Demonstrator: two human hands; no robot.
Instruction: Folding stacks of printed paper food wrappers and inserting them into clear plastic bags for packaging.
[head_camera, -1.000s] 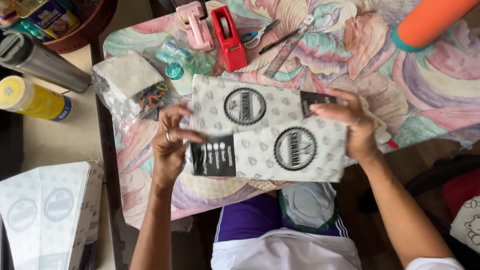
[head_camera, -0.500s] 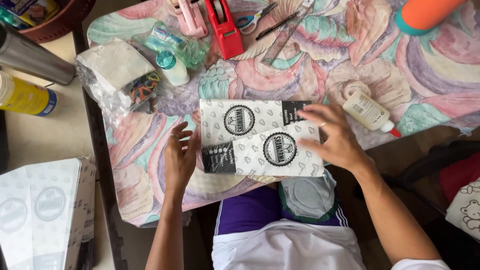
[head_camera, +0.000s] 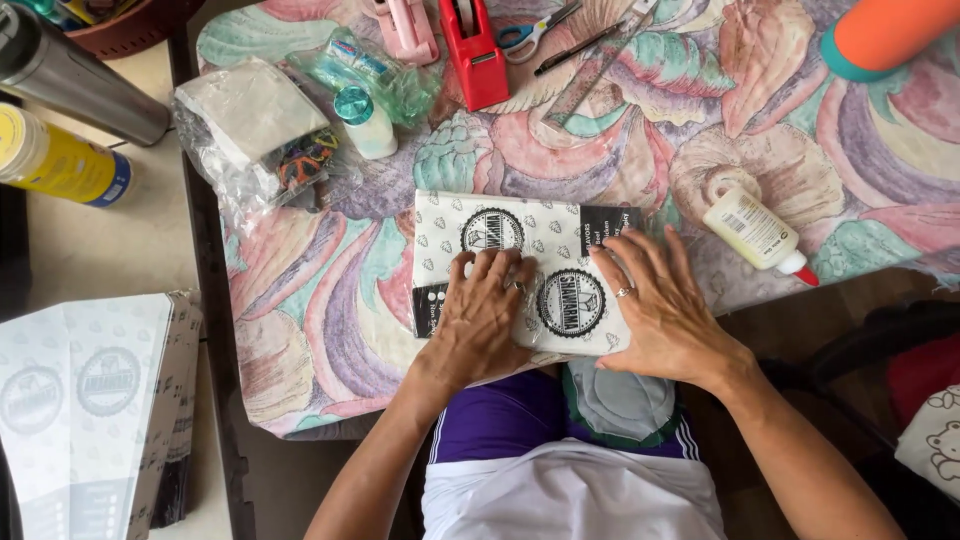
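A white patterned paper sheet (head_camera: 520, 235) with round black emblems lies folded on the table's near edge. My left hand (head_camera: 482, 320) presses flat on its lower left part, fingers spread. My right hand (head_camera: 662, 310) lies flat on its right side, a ring on one finger. Both palms push the paper down against the colourful shell-print tablecloth (head_camera: 330, 330). Neither hand grips anything.
A glue bottle (head_camera: 752, 230) lies right of the paper. Behind it are a red tape dispenser (head_camera: 474, 50), scissors (head_camera: 535, 30), a small teal-capped bottle (head_camera: 364, 120), plastic bags (head_camera: 260, 125) and an orange cylinder (head_camera: 885, 30). A stack of printed sheets (head_camera: 90, 400), a yellow can (head_camera: 60, 160) and a metal flask (head_camera: 75, 75) sit left.
The paper was held unfolded between both hands; now it is folded smaller and both hands press flat on top of it. The view has shifted closer to the table.
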